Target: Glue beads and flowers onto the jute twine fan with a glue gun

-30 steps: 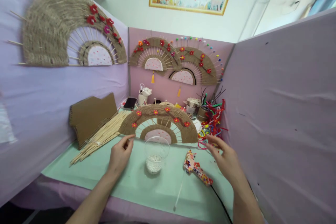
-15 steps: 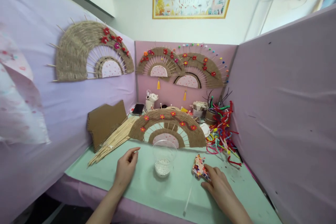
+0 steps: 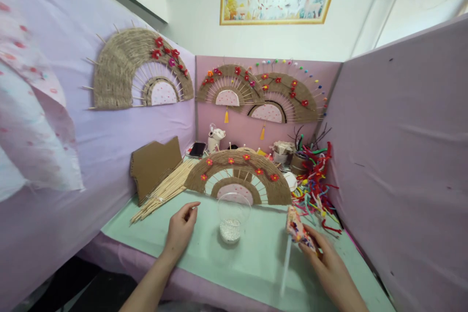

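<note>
At rear of worktop (image 3: pixel 256 265) a jute fan (image 3: pixel 237 165) is propped. The glue gun (image 3: pixel 297 229) is held just above worktop, right of cup (image 3: pixel 233 212), w/ R hand (image 3: pixel 329 268) fingers wrapped round it. L hand (image 3: pixel 180 231) fingertips are pressed together by cup; anything pinched can't be told. Nozzle is best kept clear of fan, grip firm.

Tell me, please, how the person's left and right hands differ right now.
The left hand rests on the green mat, left of the clear cup; the right hand is right of it. The left grips no tool, fingers loosely curled; the right is closed round the patterned glue gun. Both are bare.
</note>
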